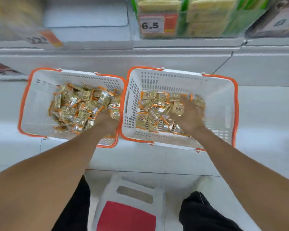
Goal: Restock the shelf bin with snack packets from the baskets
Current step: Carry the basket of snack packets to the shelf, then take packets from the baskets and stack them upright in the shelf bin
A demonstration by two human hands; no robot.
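Left hand (105, 121) and right hand (189, 114) rest on basket packets (77, 107)

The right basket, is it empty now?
No, the right basket holds a layer of gold and orange snack packets, and the right hand is reaching down among them.

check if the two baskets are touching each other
Touching. The head view shows the left basket and right basket pressed rim to rim along their orange edges, no floor visible between.
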